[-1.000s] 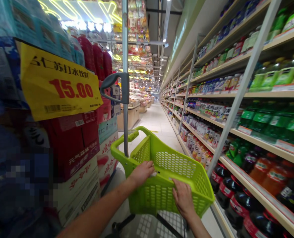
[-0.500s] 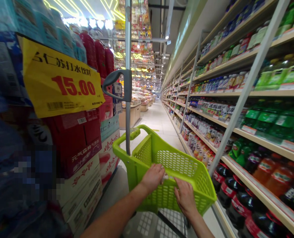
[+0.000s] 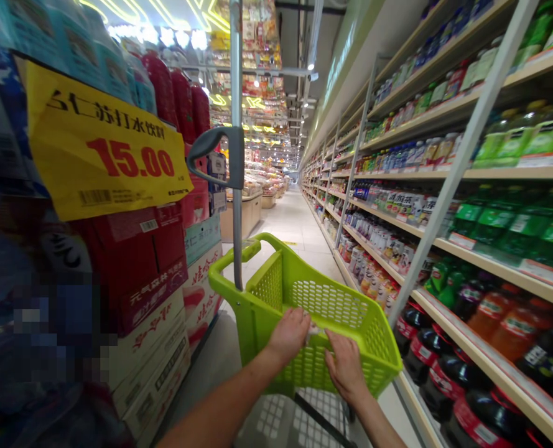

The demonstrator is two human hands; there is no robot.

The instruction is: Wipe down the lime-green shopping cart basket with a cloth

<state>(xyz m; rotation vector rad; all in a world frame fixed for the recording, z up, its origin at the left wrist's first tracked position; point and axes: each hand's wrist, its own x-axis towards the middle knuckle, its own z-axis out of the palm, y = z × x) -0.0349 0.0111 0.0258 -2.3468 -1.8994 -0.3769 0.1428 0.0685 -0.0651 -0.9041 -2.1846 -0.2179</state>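
The left hand (image 3: pixel 291 333) has its grip closed over the near rim of the green cart (image 3: pixel 252 336). The right hand (image 3: pixel 348 367) lies just right of it, fingers bent at the same rim; whether they pinch it, I cannot tell. The cart stands low in the aisle, near the right shelves (image 3: pixel 472 255). This looks like handling the cart by its side; shifting either hand calls for easing its fingers off first.

A pole (image 3: pixel 237 74) with a grey handle (image 3: pixel 237 158) rises at the cart's left end. Near left, a yellow sign (image 3: pixel 112 143) reads "15.00" under "仁苏打水饮料", its first character creased. Below it, a red carton (image 3: pixel 127 267) says "元气森林"; a white carton (image 3: pixel 201 292) farther off says "娃哈哈". Many shelf labels are too small to read.
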